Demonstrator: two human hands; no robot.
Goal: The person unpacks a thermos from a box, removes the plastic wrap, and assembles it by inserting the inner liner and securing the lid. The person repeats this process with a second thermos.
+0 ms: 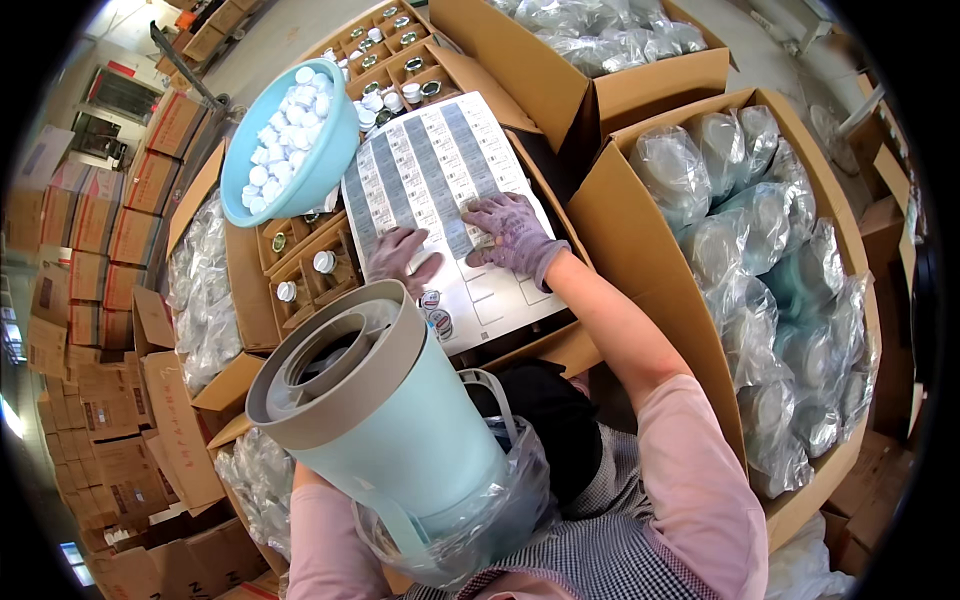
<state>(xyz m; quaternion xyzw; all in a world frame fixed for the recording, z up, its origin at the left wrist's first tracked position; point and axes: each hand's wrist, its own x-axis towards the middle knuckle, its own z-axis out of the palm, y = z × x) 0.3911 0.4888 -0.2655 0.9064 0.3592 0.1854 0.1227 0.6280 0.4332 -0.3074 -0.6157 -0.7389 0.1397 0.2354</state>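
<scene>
A large white sheet of labels, with grey and white rows at its far part, lies tilted over a divided carton. My right hand, in a thin purplish glove, rests on the sheet with its fingertips pinched at the edge of a small label. Gloved as well, my left hand lies at the sheet's left edge, thumb and fingers apart. Round stickers are just below it. Close to me stands a tall light-blue container with a grey rim and a handle, its lower part in clear plastic; it hides my left forearm.
A blue basin of white caps sits on the divided carton at left. Open cartons on the right hold bagged containers. Stacked boxes line the far left.
</scene>
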